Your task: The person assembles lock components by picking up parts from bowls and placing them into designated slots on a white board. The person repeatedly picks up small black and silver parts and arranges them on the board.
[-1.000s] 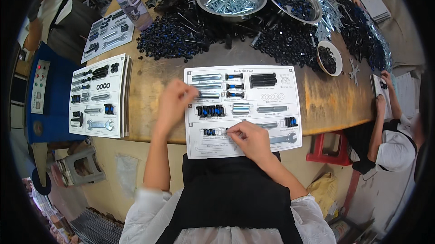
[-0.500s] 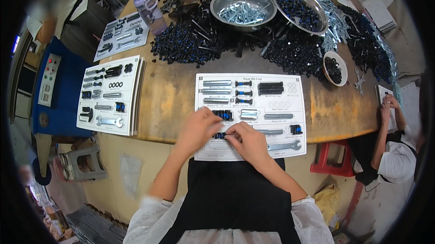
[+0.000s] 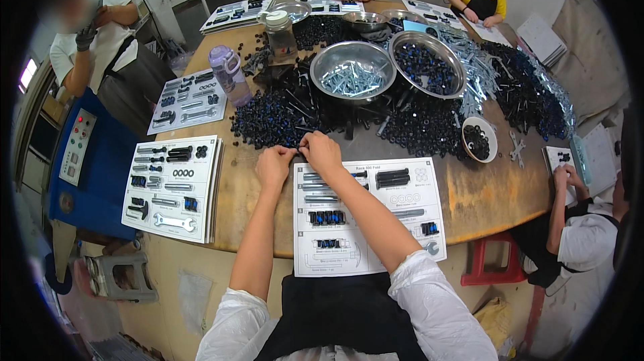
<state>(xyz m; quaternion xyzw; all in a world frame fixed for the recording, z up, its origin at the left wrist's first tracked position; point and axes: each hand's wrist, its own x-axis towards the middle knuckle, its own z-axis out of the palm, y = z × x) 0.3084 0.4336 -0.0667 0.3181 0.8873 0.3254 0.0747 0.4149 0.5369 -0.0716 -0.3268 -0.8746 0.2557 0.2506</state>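
Both of the person's hands are stretched out toward twelve o'clock, past the top edge of the white parts card point(image 3: 365, 217) that lies on the round wooden table point(image 3: 483, 190). The left hand point(image 3: 274, 166) and the right hand point(image 3: 320, 151) sit side by side — fingertips nearly touching — at the near rim of the heap of small black-and-blue fasteners point(image 3: 272, 123). Their fingers are curled and pinched down into the pieces, though whether anything is actually nipped between them I cannot tell (the bits are too small).

At one o'clock from the hands stands a steel bowl of silver bolts point(image 3: 352, 79), and just to its right a second steel bowl of dark fasteners point(image 3: 427, 63). A purple water bottle point(image 3: 229, 76) stands at eleven o'clock. Off at nine o'clock another filled parts card point(image 3: 171, 187) rests at the table's edge — wrench, bolts and washers laid out in rows.
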